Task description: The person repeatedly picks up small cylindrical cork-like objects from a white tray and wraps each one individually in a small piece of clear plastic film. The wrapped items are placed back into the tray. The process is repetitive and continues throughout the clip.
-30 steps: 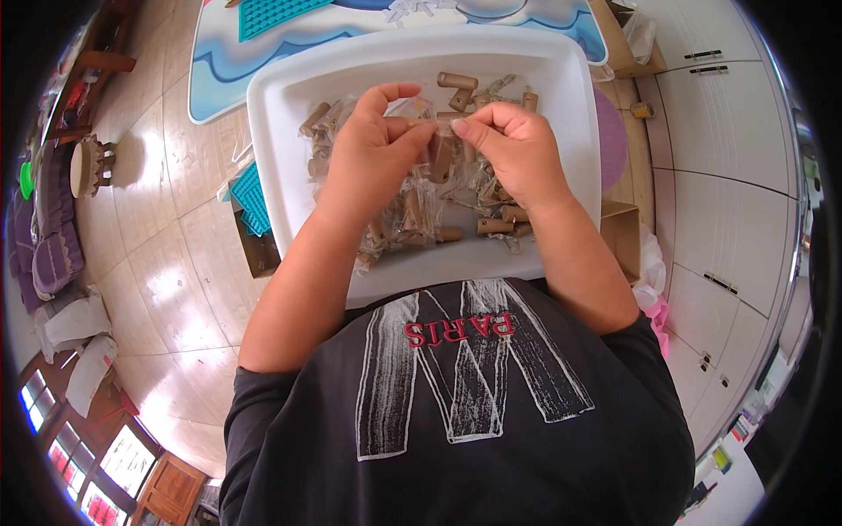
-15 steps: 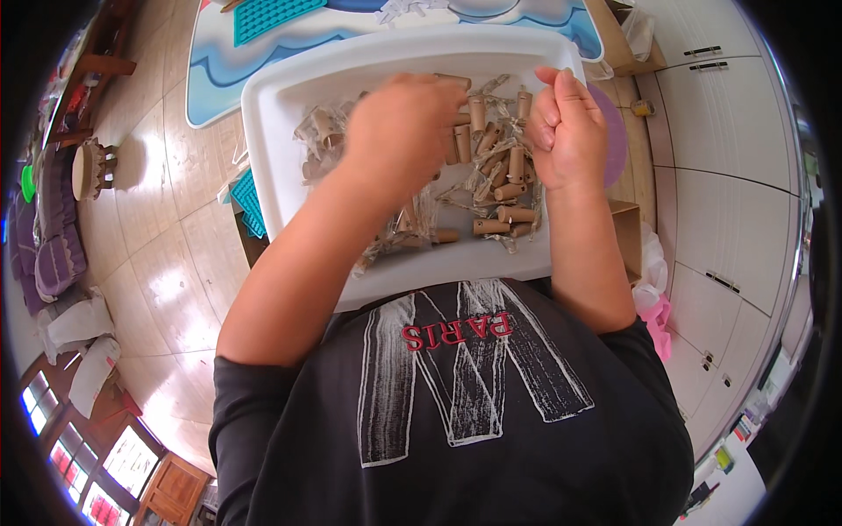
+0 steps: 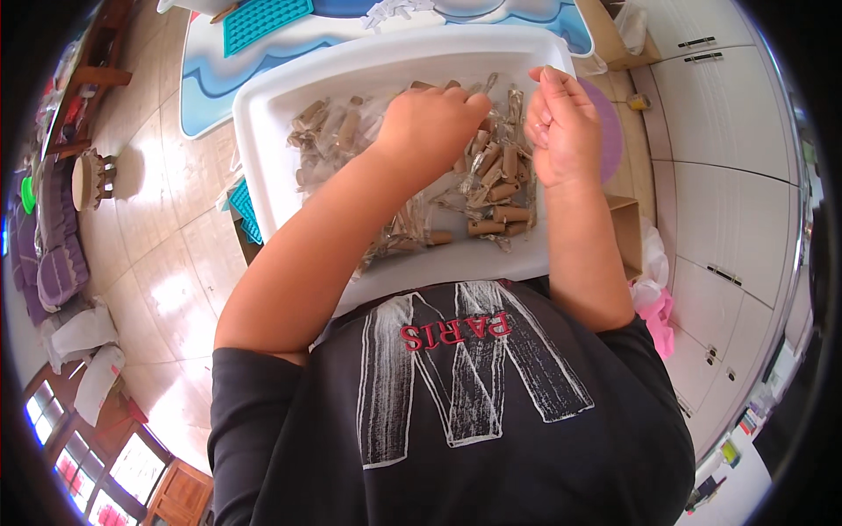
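Note:
A white plastic tub [image 3: 254,175] lies in front of me, holding many small brown cork-like cylinders [image 3: 511,214] with clear, stringy strands or wrapping on them. Over its middle is my left hand [image 3: 430,131], palm down, with the fingers curled toward the right. Whatever they pinch is hidden or too small to name. My right hand [image 3: 563,127] is raised at the tub's right rim, its fingers bent in and the thumb pressed against the forefinger. I cannot make out anything between them. A narrow gap separates the two hands, with cylinders and clear strands below it.
Beyond the tub is a blue-and-white patterned table [image 3: 206,88] bearing a teal gridded tray [image 3: 263,24] and a white pile of strips [image 3: 395,10]. At right stand a cardboard box [image 3: 624,230], a purple round thing [image 3: 607,131] and white cabinets [image 3: 728,114]. A small stool [image 3: 90,180] is at left.
My left hand, blurred before, has moved right, closer to my right hand, and is now sharper. Cylinders at the tub's left show more. My right hand has barely moved.

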`<state>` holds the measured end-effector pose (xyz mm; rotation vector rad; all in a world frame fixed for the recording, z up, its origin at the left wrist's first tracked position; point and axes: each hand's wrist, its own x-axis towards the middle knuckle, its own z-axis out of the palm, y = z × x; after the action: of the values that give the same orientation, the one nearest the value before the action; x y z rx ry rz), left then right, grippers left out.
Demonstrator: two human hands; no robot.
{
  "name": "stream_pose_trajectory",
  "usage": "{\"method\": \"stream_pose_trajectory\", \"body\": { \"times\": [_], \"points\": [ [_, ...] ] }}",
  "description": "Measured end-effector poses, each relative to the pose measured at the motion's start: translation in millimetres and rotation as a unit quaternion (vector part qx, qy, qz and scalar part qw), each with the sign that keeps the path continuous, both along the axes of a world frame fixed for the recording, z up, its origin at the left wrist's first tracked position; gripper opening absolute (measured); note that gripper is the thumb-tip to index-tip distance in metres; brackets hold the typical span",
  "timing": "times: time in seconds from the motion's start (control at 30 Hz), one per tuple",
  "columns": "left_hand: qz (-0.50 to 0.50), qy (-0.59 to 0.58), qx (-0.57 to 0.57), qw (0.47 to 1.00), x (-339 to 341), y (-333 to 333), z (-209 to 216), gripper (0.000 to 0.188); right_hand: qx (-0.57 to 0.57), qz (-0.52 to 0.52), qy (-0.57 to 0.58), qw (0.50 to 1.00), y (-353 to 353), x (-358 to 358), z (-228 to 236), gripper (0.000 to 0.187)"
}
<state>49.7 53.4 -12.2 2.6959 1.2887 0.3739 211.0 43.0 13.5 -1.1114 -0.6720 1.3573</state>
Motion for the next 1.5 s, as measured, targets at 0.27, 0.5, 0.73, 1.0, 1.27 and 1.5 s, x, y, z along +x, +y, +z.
{"method": "stream_pose_trajectory", "body": {
  "times": [0.27, 0.5, 0.73, 1.0, 1.27, 1.5],
  "points": [
    [0.077, -0.192, -0.045, 0.977, -37.5, -34.7, 53.0, 0.022, -0.051, 0.172, -0.088, 0.980, -0.6, 4.5, 0.2, 0.037],
    [0.076, -0.258, -0.062, 0.961, -45.7, -41.6, 48.3, 0.024, -0.074, 0.242, -0.072, 0.965, -3.5, -4.3, 1.5, 0.031],
    [0.208, -0.446, -0.308, 0.814, -38.4, -45.7, 37.9, 0.023, -0.104, 0.234, -0.017, 0.967, -8.8, -11.7, -1.0, 0.012],
    [0.215, -0.585, -0.451, 0.639, -32.1, -44.8, 32.8, 0.022, -0.047, 0.266, -0.021, 0.963, -16.4, -24.1, -5.8, 0.016],
    [0.238, -0.434, -0.342, 0.799, -42.3, -36.9, 29.3, 0.018, -0.010, 0.200, -0.112, 0.973, -16.0, -23.3, -5.8, 0.020],
    [0.340, 0.079, -0.035, 0.936, -80.9, -5.1, 35.5, 0.037, -0.011, 0.099, -0.029, 0.995, -9.0, -11.3, -5.0, 0.021]
  ]
}}
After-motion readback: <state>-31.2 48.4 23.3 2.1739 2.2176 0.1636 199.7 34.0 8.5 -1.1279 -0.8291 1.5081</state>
